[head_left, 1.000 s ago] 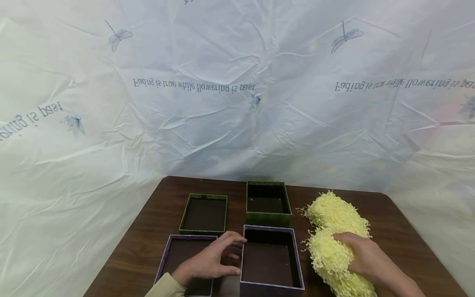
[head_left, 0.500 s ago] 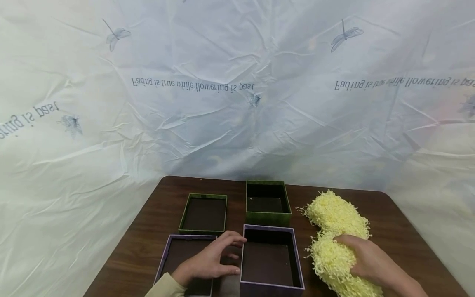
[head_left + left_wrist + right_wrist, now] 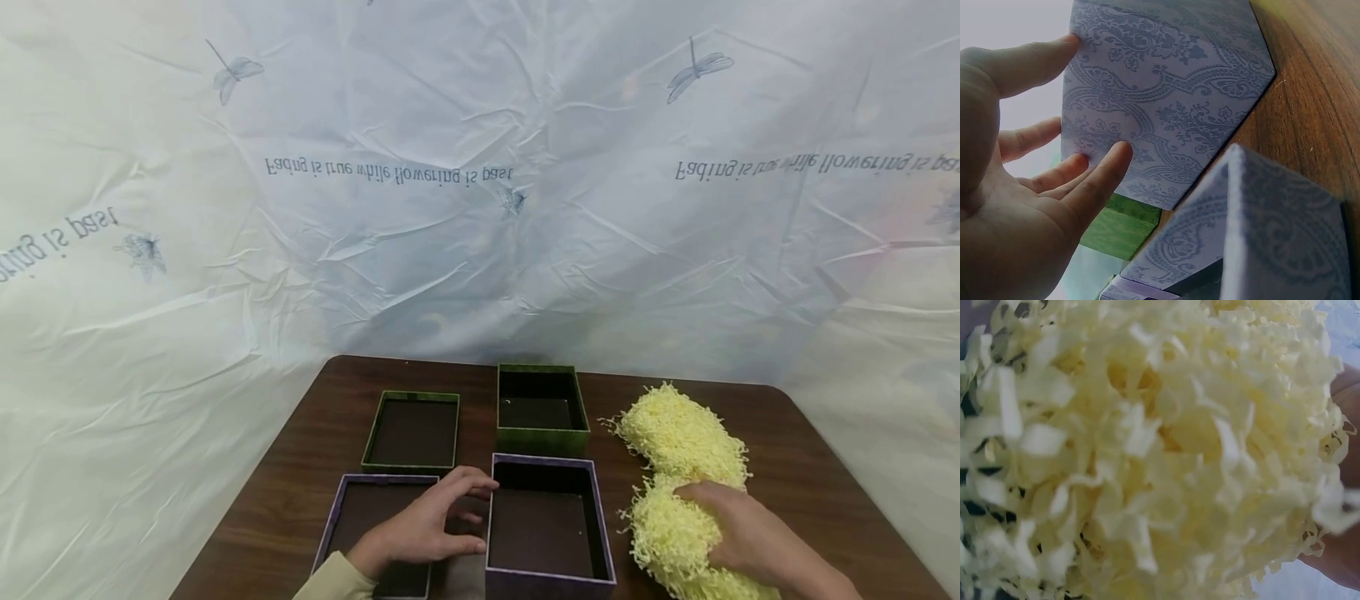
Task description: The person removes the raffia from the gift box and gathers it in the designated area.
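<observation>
At the left wall of a purple patterned box (image 3: 551, 575), my left hand (image 3: 427, 529) rests its fingertips against the outside. In the left wrist view its loosely bent fingers (image 3: 1097, 184) touch the box's paisley side (image 3: 1147, 94). My right hand (image 3: 742, 529) grips a clump of pale yellow shredded paper (image 3: 671, 521) in the near part of the pile, right of the purple box. Strands fill the right wrist view, where the shredded paper (image 3: 1166, 456) hides most of the fingers. Inside the purple box only its dark bottom shows.
Behind the purple box stands a green box (image 3: 542, 437) with a small yellow scrap inside. To the left lie a green lid (image 3: 412, 429) and a purple lid (image 3: 371, 508), partly under my left arm. More shredded paper (image 3: 678, 433) lies farther back on the wooden table (image 3: 277, 492).
My right hand has shifted slightly right and toward me, its clump drawing a little away from the purple box. The left hand and the boxes have stayed in place.
</observation>
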### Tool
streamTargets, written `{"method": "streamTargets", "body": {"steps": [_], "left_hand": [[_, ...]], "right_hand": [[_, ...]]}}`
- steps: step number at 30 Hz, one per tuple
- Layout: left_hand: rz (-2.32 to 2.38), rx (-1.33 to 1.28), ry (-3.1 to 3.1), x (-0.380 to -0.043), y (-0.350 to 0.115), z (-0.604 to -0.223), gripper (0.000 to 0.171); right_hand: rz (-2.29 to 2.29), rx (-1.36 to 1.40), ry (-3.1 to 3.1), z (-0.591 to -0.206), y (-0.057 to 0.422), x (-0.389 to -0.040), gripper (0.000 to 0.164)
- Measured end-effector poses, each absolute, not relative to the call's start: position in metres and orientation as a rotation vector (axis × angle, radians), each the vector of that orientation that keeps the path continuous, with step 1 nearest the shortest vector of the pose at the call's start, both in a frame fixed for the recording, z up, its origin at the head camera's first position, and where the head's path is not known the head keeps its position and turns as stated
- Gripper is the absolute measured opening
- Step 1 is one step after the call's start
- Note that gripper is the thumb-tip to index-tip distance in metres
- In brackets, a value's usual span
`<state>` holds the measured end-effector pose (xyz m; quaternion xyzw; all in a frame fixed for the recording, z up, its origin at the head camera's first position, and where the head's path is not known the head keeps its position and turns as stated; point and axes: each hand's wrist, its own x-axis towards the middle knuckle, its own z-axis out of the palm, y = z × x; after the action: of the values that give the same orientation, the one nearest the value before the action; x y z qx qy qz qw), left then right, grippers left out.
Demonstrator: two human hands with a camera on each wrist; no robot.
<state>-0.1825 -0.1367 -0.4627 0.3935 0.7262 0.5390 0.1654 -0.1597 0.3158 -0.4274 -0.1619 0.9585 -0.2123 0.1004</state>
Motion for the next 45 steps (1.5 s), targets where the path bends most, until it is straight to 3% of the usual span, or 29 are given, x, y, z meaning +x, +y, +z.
{"method": "streamTargets", "body": {"steps": [45], "left_hand": [[1.531, 1.149, 2.094, -0.180, -0.137, -0.459, 0.063]], "right_hand": [[-0.504, -0.362, 2.850, -0.450, 0.316, -0.155, 0.070]]}}
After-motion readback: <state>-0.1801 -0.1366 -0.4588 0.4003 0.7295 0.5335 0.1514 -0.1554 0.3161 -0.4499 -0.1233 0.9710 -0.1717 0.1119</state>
